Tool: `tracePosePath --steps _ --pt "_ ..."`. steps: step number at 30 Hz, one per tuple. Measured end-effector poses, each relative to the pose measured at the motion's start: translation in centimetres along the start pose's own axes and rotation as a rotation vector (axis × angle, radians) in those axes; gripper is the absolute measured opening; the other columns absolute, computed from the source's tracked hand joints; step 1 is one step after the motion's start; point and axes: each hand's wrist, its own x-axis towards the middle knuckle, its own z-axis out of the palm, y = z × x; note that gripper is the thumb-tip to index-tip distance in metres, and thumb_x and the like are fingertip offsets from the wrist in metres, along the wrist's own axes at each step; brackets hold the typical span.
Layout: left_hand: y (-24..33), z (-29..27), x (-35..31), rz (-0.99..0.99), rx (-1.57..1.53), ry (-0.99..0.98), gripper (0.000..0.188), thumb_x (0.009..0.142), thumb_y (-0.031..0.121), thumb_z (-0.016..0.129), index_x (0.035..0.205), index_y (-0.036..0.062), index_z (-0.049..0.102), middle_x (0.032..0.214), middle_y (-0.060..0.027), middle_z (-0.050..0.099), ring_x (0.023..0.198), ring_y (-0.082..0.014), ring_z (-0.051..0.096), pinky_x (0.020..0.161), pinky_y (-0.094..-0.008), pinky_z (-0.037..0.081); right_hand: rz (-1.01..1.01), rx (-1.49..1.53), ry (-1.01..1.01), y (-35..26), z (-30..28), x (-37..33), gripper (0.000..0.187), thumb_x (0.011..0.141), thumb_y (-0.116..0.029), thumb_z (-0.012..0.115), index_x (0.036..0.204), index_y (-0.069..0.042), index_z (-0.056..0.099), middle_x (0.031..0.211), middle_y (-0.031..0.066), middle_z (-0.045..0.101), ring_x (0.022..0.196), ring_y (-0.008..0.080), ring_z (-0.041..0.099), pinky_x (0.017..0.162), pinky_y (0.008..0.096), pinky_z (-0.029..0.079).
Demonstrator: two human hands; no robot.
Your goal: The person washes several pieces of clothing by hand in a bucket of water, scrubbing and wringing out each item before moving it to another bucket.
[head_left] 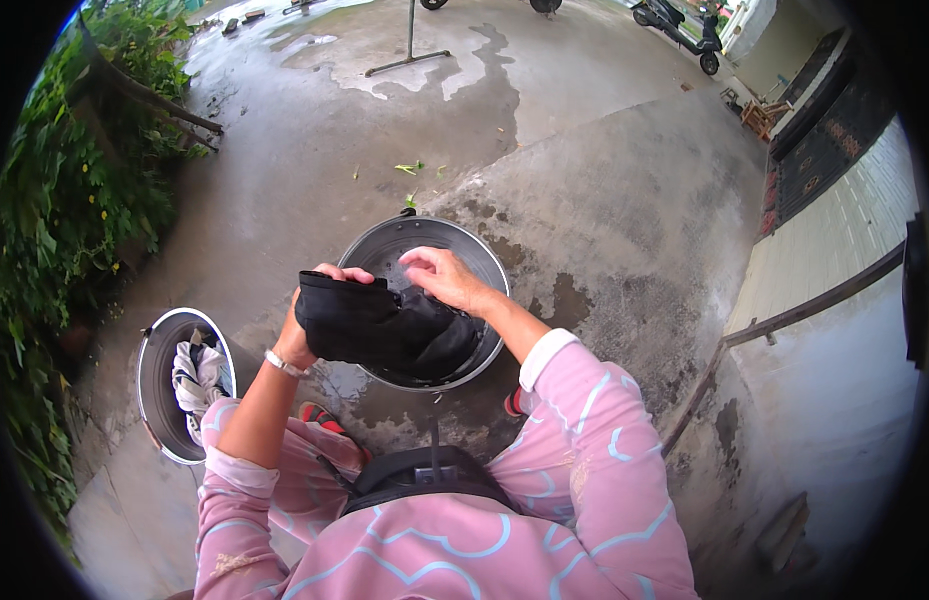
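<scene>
A black cloth garment (369,325) hangs bunched over the near side of a round metal basin (494,262), its lower folds resting inside. My left hand (302,325) grips its upper left end, with fingertips showing over the top edge. Just above the cloth's right part is my right hand (447,279), its fingers loosely bent and apart, with nothing visible between them. The cloth partly hides the basin's inside.
To the left stands a second metal basin (152,385) with white and dark cloth (197,380) in it. Leafy plants (74,220) line the left side. A pale wall (834,300) runs along the right. Wet patches mark the concrete, and a scooter (684,30) is parked far off.
</scene>
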Motion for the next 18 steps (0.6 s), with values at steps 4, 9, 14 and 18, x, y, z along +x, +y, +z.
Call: tracePosePath --steps 4,9,14,18 --pt "1.3 -0.6 -0.1 0.060 -0.124 -0.114 0.021 0.083 0.015 0.060 0.096 0.0122 0.045 0.118 -0.0163 0.045 0.107 -0.0307 0.050 0.088 -0.0395 0.047 -0.017 -0.303 -0.101 6.8 2.0 1.5 0.055 0.073 -0.010 0.059 0.126 -0.004 0.042 0.113 0.0202 0.051 0.105 0.0285 0.051 0.090 0.0344 0.041" --pt "2.8 -0.6 -0.5 0.143 -0.249 -0.135 0.021 0.082 0.017 0.060 0.096 0.0135 0.045 0.117 -0.0130 0.047 0.115 -0.0347 0.042 0.093 -0.0470 0.041 -0.012 -0.322 -0.279 6.6 4.0 2.3 0.026 0.073 -0.012 0.060 0.097 -0.001 0.062 0.087 0.0148 0.063 0.083 0.0207 0.059 0.073 0.0332 0.045" --pt "4.6 -1.0 -0.9 0.309 -0.189 -0.093 0.014 0.085 0.019 0.056 0.095 0.0141 0.047 0.121 -0.0089 0.047 0.116 -0.0329 0.042 0.095 -0.0490 0.039 -0.201 -0.161 -0.041 1.8 -3.8 3.4 0.014 0.070 -0.012 0.066 0.078 -0.001 0.065 0.062 0.0039 0.058 0.058 0.0083 0.049 0.056 0.0267 0.042" --pt "5.0 -2.3 -1.1 0.157 -0.049 0.133 0.010 0.086 0.018 0.053 0.093 0.0131 0.047 0.122 -0.0084 0.046 0.113 -0.0259 0.046 0.095 -0.0374 0.042 -0.268 -0.004 0.105 -4.6 -6.1 3.1 0.014 0.072 -0.012 0.066 0.074 0.002 0.064 0.059 0.0020 0.057 0.058 0.0056 0.047 0.055 0.0244 0.040"
